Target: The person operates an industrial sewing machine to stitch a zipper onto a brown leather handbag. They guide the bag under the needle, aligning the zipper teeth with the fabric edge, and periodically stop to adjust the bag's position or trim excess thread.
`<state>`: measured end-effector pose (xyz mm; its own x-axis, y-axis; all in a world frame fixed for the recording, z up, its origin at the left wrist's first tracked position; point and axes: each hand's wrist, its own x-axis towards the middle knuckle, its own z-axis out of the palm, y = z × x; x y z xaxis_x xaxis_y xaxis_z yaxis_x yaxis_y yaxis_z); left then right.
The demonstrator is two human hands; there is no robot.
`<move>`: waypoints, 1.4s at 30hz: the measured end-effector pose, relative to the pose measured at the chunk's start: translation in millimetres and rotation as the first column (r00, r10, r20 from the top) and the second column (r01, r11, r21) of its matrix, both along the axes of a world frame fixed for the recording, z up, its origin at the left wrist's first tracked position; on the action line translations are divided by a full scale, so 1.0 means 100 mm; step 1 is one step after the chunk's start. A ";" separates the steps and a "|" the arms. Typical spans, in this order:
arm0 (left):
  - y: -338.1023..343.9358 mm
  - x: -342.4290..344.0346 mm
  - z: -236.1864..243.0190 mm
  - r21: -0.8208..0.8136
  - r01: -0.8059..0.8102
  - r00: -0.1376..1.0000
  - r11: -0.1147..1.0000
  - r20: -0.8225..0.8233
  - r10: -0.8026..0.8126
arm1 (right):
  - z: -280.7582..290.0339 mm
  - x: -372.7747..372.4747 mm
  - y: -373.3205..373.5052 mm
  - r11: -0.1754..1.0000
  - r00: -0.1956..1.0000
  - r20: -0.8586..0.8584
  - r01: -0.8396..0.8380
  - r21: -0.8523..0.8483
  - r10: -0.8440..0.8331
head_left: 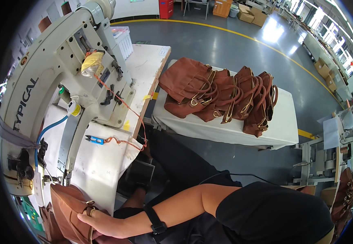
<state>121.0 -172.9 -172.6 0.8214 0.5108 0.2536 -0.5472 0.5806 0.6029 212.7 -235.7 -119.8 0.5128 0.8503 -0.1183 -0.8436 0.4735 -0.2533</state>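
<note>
A brown leather handbag (pixel 68 211) lies at the lower left, under the needle end of a large sewing machine (pixel 42 73). My right hand (pixel 103 223) grips its edge beside a small strap with gold-coloured hardware. The thumb rests on top, and the other fingers are mostly hidden beneath. My left hand does not show. Blue thread snips (pixel 95 140) lie on the white worktable (pixel 99 162), tied to an orange cord that runs up to a yellow-wrapped part of the machine.
Several brown handbags (pixel 188 81) lean together on a white-covered bench (pixel 184 128) to the right of the worktable. A clear plastic bin (pixel 122 42) stands behind the machine. Cardboard boxes (pixel 252 15) and a red cabinet (pixel 166 9) are farther back. Brown bags also show at the right edge.
</note>
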 end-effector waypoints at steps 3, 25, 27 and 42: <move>-0.29 0.31 0.43 0.196 -0.393 0.851 0.899 -0.293 0.436 | -0.05 0.01 -0.08 0.928 0.887 0.460 0.135 -0.348 0.043; 0.03 0.54 0.52 -0.231 -0.412 0.895 0.881 -0.283 0.344 | -0.25 0.38 -0.52 0.991 0.997 -0.045 -0.072 -0.113 0.068; 0.08 0.59 0.53 -0.292 -0.394 0.913 0.871 -0.234 0.335 | -0.30 0.43 -0.47 0.988 0.979 -0.193 -0.090 -0.126 0.064; 0.31 0.76 0.48 -0.292 -0.376 0.924 0.879 -0.196 0.329 | -0.32 0.35 -0.28 0.986 0.938 0.346 0.078 -0.150 -0.021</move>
<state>197.0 -142.3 -124.2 0.5861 0.8070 -0.0727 -0.6778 0.5374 0.5017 247.6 -263.8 -151.5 0.5870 0.8073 -0.0601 -0.6691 0.4420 -0.5974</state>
